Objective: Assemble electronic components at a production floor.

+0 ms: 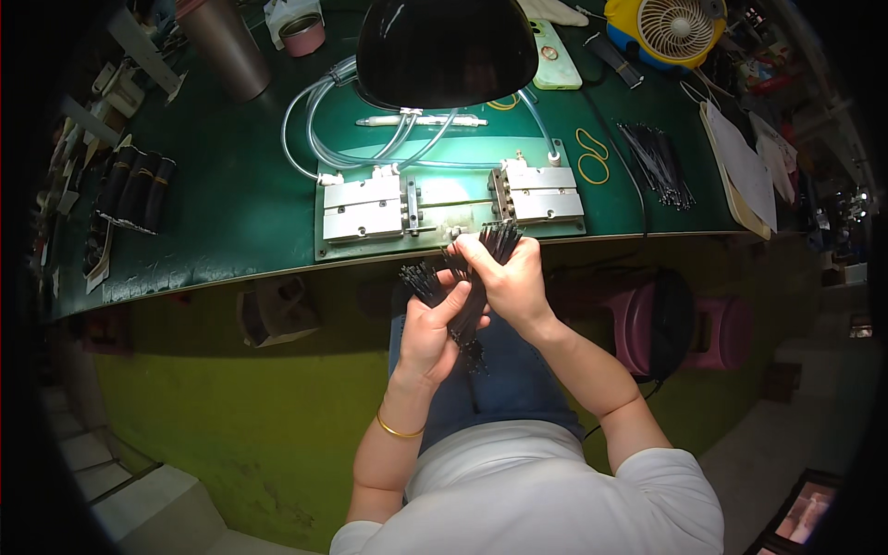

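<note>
Above my lap, just off the table's front edge, both hands are close together. My left hand [428,331] is closed round a bundle of thin black wires [421,281], whose ends fan out past the thumb. Higher and to the right, my right hand [513,285] grips another bunch of black wires [501,240] that sticks up between thumb and fingers. More wire ends hang below the hands; which bunch they belong to is hidden. Right behind the hands stands a clamping fixture with a left silver block [361,211] and a right silver block [544,194] on a plate.
A black lamp hood [447,51] overhangs the fixture, with clear air hoses [319,129] and a pen [370,121] behind it. Loose black wires [659,166], rubber bands [592,159] and a clipboard [740,171] lie right. Bundled black wires [137,190] lie left; a fan [671,30] stands back right.
</note>
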Demonstrator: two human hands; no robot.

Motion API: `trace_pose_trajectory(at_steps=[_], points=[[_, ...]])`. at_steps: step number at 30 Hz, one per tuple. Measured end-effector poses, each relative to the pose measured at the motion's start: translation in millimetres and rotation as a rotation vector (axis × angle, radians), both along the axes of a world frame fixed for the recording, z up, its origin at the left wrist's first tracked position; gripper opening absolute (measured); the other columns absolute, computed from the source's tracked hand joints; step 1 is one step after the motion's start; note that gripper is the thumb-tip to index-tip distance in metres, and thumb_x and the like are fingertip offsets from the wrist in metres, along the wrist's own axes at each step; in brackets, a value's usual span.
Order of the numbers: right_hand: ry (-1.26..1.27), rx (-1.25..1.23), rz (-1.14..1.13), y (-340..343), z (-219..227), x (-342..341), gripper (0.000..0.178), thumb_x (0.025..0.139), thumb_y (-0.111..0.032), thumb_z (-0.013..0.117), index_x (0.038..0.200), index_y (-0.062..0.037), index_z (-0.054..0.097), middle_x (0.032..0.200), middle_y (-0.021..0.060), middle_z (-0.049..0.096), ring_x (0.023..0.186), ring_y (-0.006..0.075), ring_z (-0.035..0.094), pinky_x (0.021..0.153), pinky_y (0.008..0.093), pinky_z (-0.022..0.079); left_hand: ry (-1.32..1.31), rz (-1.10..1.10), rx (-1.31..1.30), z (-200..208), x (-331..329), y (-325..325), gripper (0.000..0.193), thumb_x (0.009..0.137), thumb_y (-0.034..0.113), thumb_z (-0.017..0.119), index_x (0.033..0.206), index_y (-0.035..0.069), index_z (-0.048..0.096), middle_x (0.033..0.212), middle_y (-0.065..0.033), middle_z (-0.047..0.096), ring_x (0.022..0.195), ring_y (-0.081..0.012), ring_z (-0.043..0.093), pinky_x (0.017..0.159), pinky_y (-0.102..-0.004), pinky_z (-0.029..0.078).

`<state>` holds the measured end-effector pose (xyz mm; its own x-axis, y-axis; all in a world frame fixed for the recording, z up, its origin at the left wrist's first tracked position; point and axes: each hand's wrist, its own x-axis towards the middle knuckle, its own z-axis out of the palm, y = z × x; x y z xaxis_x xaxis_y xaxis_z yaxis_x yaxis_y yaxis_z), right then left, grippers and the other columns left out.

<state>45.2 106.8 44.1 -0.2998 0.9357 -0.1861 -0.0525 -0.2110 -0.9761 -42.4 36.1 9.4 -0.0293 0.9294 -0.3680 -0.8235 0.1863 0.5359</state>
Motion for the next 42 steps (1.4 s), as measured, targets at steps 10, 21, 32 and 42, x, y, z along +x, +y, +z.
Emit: trace_pose_trajectory(at_steps=[10,21,32,42], points=[[-0.012,0.012,-0.003,1,0,2,0.019,0.081,-0.016,0.057,0.073,0.0009,0.061,0.062,0.009,0.062,0.049,0.0109,0.059,0.034,0.02,0.04,0.019,0.016,0.014,5,2,4,0.014,0.083,0.011,0.055,0.093,0.001,0.053,0.078,-0.0066,0.059,0.065,-0.0132,0.059,0.054,-0.0248,0.051],[-0.001,-0.017,0.014,-7,7,2,0.019,0.079,-0.015,0.058,0.073,0.002,0.063,0.059,0.0066,0.06,0.04,0.0071,0.051,0.031,0.0201,0.038,0.077,0.036,-0.009,11,5,2,0.009,0.085,0.012,0.051,0.092,0.005,0.049,0.074,-0.0052,0.055,0.059,-0.0127,0.053,0.047,-0.023,0.043],[-0.02,0.021,0.002,1,-5,3,0.018,0.079,-0.013,0.057,0.074,0.0031,0.062,0.06,0.0078,0.061,0.048,0.0105,0.057,0.036,0.0203,0.042,0.065,0.033,-0.006,4,3,5,0.015,0.081,0.012,0.058,0.092,0.001,0.054,0.076,-0.007,0.059,0.062,-0.0137,0.058,0.053,-0.0243,0.049],[0.039,0.037,-0.033,1,-4,2,0.017,0.08,-0.012,0.057,0.071,0.0021,0.061,0.058,0.0049,0.059,0.05,0.0098,0.058,0.038,0.0191,0.041,0.08,0.017,0.012,8,3,7,0.014,0.082,0.012,0.057,0.09,0.002,0.053,0.076,-0.0076,0.059,0.062,-0.0131,0.058,0.052,-0.0232,0.049]])
